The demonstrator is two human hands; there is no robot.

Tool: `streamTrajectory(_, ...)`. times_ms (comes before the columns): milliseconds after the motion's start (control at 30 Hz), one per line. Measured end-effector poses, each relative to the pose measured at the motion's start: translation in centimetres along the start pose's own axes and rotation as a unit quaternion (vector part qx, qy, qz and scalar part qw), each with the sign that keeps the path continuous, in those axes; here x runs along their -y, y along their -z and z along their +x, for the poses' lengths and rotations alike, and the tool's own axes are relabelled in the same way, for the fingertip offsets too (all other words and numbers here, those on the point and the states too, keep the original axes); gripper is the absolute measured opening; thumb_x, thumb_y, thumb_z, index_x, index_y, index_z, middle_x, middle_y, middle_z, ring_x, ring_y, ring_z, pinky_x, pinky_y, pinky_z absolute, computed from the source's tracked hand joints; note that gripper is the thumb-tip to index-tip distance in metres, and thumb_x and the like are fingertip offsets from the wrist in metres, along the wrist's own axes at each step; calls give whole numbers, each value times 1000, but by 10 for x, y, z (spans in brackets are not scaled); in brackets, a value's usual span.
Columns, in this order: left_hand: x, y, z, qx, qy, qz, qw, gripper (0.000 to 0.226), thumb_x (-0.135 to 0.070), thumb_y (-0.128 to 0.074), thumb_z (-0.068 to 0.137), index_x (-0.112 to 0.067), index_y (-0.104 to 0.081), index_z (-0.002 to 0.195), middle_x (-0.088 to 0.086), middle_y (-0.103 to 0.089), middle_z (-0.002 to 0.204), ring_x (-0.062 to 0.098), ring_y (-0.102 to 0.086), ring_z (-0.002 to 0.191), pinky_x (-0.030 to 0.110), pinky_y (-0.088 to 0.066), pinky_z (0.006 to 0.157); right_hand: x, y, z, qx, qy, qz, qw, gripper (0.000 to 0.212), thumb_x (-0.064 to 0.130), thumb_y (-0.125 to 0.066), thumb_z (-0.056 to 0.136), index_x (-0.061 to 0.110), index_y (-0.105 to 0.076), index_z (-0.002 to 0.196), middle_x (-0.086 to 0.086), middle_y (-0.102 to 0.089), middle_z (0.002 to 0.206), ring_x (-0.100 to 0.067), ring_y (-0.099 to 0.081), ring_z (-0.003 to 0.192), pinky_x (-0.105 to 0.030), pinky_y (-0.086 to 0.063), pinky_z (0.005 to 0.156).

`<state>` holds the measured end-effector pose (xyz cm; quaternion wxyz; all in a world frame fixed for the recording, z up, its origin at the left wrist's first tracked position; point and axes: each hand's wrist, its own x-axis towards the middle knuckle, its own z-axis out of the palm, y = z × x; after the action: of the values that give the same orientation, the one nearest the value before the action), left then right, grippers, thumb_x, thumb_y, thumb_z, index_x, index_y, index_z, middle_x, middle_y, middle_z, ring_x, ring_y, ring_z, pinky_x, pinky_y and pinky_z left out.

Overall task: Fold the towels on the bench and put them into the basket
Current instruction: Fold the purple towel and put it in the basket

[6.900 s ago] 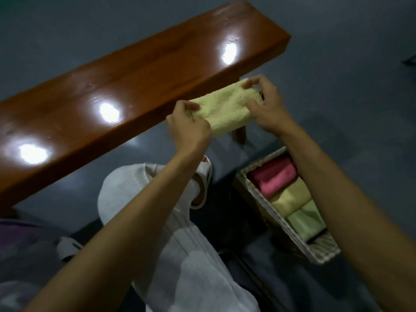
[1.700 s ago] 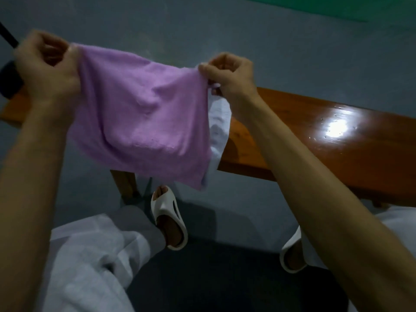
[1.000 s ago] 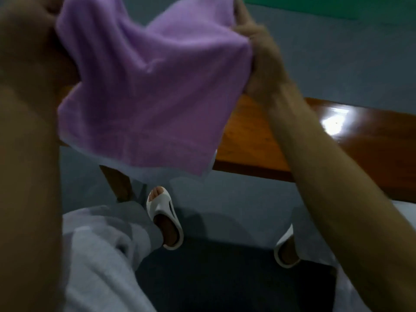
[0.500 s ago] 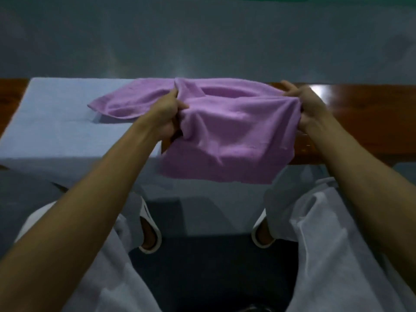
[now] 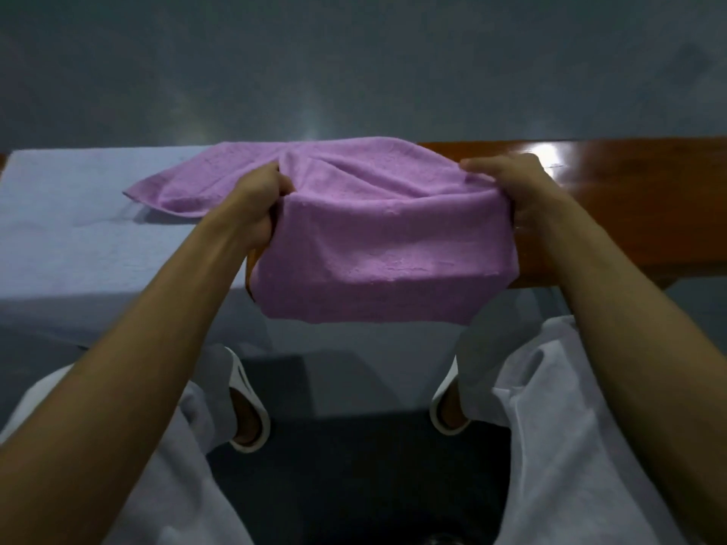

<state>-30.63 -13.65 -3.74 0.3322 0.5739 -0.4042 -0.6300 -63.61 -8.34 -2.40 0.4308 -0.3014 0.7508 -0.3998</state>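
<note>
While left grip (image 5: 257,202) and right grip (image 5: 515,190) clamp fuzzy purple towel (image 5: 385,245), cloth drapes over glossy wooden bench (image 5: 629,198).

We see a purple towel (image 5: 377,238) rumpled across the wooden bench (image 5: 637,198), its near half overhanging; a pale blue towel (image 5: 78,230) lies flat on the bench's left part.

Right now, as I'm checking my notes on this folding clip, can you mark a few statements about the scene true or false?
1. Both the left hand and the right hand grip the purple towel. True.
2. The purple towel is folded into a neat square. False: it is rumpled and hangs down past the front edge of the bench.
3. A pale blue towel lies spread on the bench. True.
4. The basket stands on the floor by the person's feet. False: no basket is in view; only the white sandals show on the dark floor.
</note>
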Motion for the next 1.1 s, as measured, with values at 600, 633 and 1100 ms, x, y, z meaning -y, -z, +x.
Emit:
streamTrajectory(600,-10,-86,3,54,-52,-26,997,59,20,-36,86,-7,-64,131,1,-74,96,10,-72,77,20,-55,58,-8,60,-5,71,18,263,962,18,6,-50,98,10,-62,86,-1,-69,63,-13,-70,65,-25,-59,67)
streamTrajectory(633,-7,-75,6,11,-47,-23,999,62,16,-37,87,-11,-61,137,1,-73,107,14,-72,90,23,-58,66,-8,60,-3,75,5,248,966,18,6,-50,99,12,-65,90,-1,-71,69,-14,-72,70,-25,-59,72)
streamTrajectory(1100,17,-10,-34,-270,-63,97,956,46,-2,-48,76,-26,-83,94,-1,-76,108,22,-68,106,38,-59,96,-10,16,0,-51,138,6,989,22,-1,-58,94,3,-74,108,2,-68,87,5,-58,61,-13,-49,59)
